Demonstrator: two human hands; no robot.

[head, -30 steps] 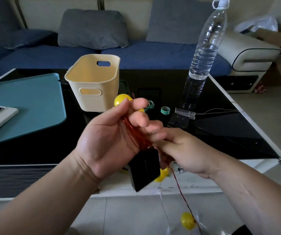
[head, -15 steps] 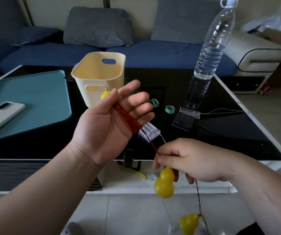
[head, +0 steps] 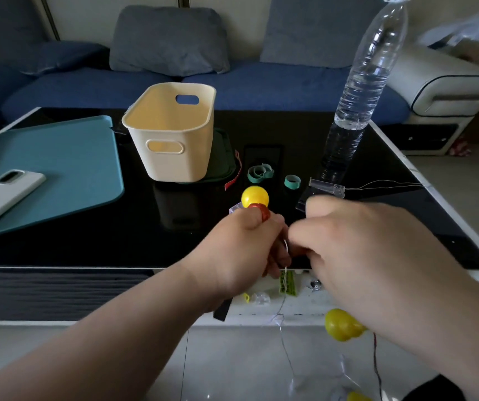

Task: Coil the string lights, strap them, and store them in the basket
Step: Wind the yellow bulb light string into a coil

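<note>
Two hands, head view: left hand (head: pixel 241 250) clamped on red-wire string lights with yellow bulbs (head: pixel 255 198), centre frame; right hand (head: pixel 356 247) just beside, grip unclear.
Handling: probably light, floppy, tangle-prone; hold the wire bundle, not the bulbs.
Store: cream plastic basket (head: pixel 174 157), upper centre.

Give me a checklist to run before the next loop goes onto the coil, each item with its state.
1. Left hand grips the red wire coil, a yellow bulb above the fist: ok.
2. Right hand pinching the wire: blurred, cannot tell.
3. Whole string wound: not ok; a hanging bulb and loose wire dangle below the table edge.
4. Green straps lie on the table beyond the hands: ok.
5. Basket upright, open: ok.
</note>
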